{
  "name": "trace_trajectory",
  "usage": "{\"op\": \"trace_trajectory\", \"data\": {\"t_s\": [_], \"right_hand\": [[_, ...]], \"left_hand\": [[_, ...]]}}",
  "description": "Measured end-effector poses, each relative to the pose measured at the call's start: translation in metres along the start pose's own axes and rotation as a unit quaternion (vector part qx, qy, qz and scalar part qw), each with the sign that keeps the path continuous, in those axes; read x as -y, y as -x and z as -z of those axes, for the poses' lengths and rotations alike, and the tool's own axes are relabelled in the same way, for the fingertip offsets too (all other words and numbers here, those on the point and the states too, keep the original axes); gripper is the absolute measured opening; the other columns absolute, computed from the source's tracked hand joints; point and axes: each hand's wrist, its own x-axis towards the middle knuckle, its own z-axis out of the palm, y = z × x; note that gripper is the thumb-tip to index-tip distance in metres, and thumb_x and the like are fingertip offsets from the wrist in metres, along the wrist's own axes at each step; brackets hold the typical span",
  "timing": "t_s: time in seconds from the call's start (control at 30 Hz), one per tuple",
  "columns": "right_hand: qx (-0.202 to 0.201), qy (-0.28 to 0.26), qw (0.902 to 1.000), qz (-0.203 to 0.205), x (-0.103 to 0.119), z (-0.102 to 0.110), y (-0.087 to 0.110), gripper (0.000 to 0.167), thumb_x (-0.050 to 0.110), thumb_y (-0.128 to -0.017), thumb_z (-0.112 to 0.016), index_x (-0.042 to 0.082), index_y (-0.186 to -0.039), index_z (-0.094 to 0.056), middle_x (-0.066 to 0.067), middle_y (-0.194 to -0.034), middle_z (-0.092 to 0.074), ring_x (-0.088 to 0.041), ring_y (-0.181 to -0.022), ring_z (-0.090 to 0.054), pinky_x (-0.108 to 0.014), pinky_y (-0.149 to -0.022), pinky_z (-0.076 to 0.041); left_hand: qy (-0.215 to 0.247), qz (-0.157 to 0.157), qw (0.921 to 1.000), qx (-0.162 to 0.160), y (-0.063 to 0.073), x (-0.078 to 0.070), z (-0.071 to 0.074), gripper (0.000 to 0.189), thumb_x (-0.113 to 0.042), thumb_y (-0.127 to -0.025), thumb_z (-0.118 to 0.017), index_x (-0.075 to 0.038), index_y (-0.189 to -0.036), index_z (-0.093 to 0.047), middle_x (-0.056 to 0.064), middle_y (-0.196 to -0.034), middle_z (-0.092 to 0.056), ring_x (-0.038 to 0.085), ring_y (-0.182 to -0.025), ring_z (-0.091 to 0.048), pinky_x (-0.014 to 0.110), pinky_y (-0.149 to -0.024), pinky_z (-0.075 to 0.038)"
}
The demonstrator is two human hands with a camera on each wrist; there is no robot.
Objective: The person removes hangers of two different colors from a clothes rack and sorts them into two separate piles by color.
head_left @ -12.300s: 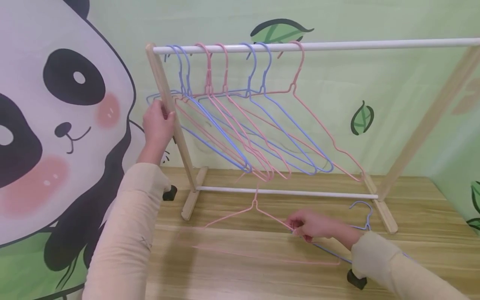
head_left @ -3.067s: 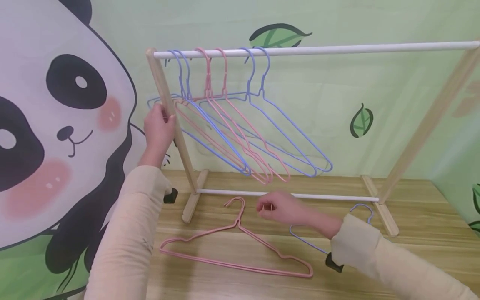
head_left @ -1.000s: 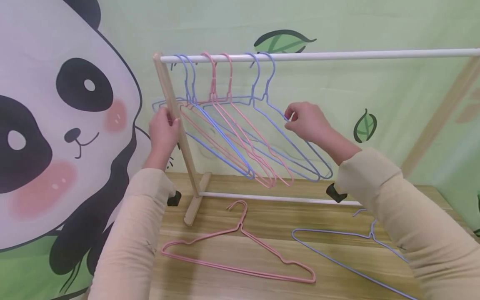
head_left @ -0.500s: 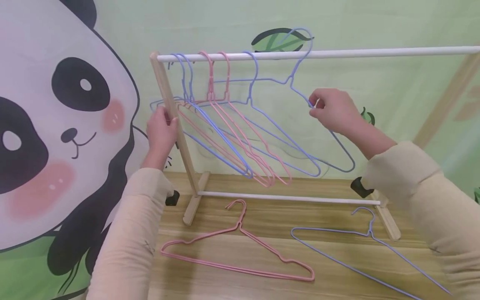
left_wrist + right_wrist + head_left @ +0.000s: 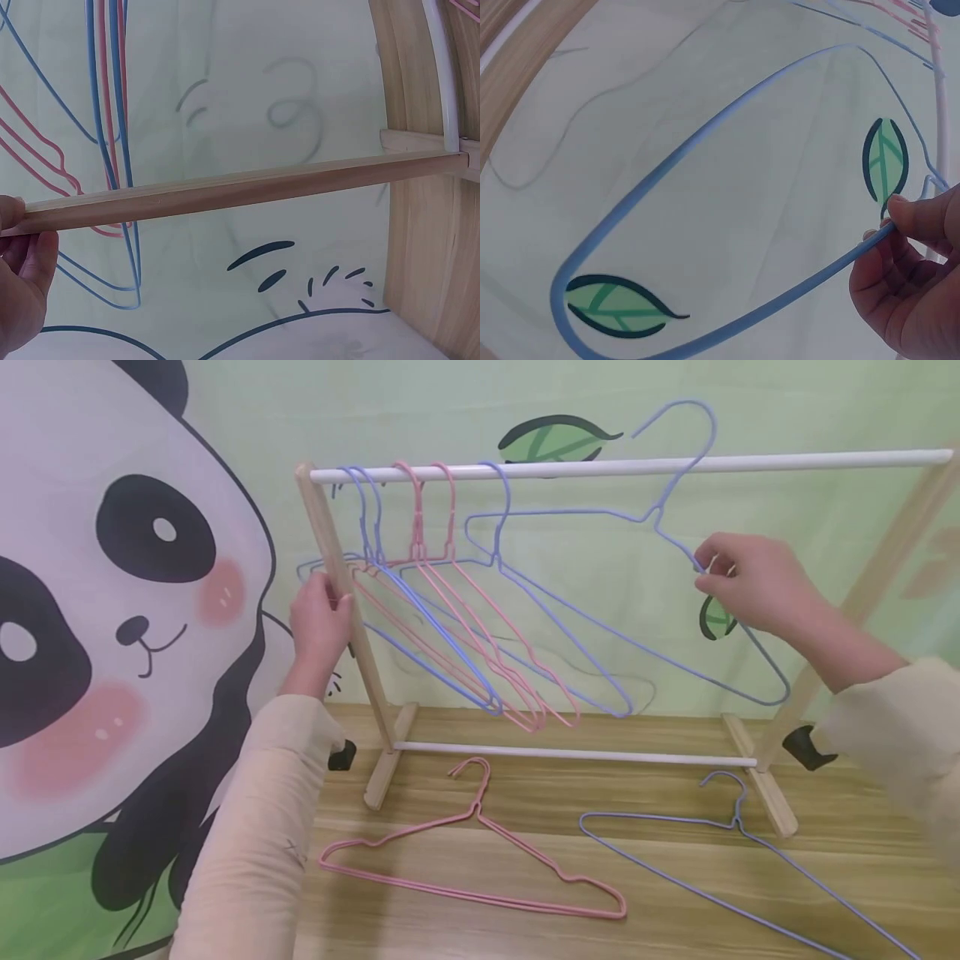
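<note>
My left hand [image 5: 318,622] grips the left wooden post [image 5: 369,672] of a small clothes rack; in the left wrist view, thumb and fingers wrap the post [image 5: 247,187]. My right hand [image 5: 761,581] pinches a blue wire hanger [image 5: 562,512] by its right shoulder. That hanger is off the white rail [image 5: 750,463], its hook standing higher than the rail in the head view. The right wrist view shows thumb and fingertips on the blue wire [image 5: 780,301]. Left of it, a blue hanger [image 5: 501,522] and several pink and blue ones hang on the rail.
Two pink hangers [image 5: 477,810] lie stacked on the wooden table [image 5: 420,935], in front of the rack. To their right lies a blue hanger [image 5: 738,820]. The rack's lower white bar [image 5: 570,753] runs behind them. A panda-printed backdrop [image 5: 247,552] stands close at the left.
Two pink hangers have come to lie stacked on the table. Since then my right hand has taken the rightmost blue hanger off the rail and moved it right. The left hand keeps its place.
</note>
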Motion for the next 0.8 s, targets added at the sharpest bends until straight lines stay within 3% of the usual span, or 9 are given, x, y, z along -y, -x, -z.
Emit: {"op": "trace_trajectory", "data": {"t_s": [0.27, 0.53, 0.8], "right_hand": [[-0.033, 0.014, 0.9991, 0.021, -0.024, 0.006, 0.024, 0.019, 0.005, -0.085, -0.051, -0.004, -0.101, -0.053, -0.027, -0.092, -0.057, -0.040, -0.084, -0.053, -0.049, -0.071, -0.043], [0.002, 0.026, 0.9996, 0.014, -0.054, 0.005, 0.049, 0.021, 0.005, -0.085, -0.050, -0.007, -0.103, -0.053, -0.029, -0.096, -0.056, -0.042, -0.087, -0.053, -0.052, -0.072, -0.044], [0.036, 0.049, 0.9981, 0.010, -0.079, -0.002, 0.073, 0.020, 0.004, -0.085, -0.053, -0.007, -0.102, -0.054, -0.031, -0.093, -0.058, -0.043, -0.085, -0.055, -0.052, -0.067, -0.047]], "left_hand": [[0.000, -0.005, 1.0000, 0.001, 0.000, 0.000, 0.000, 0.028, -0.014, -0.090, -0.043, -0.002, -0.116, -0.043, 0.016, -0.115, -0.052, 0.026, -0.103, -0.053, 0.036, -0.084, -0.052], [-0.002, -0.019, 0.9998, -0.008, 0.002, 0.000, 0.001, 0.028, -0.013, -0.090, -0.044, -0.001, -0.115, -0.044, 0.018, -0.112, -0.053, 0.028, -0.101, -0.054, 0.038, -0.083, -0.052], [-0.001, -0.012, 0.9999, -0.004, 0.002, -0.001, 0.001, 0.028, -0.013, -0.091, -0.043, -0.001, -0.115, -0.044, 0.017, -0.113, -0.053, 0.028, -0.101, -0.054, 0.037, -0.084, -0.052]]}}
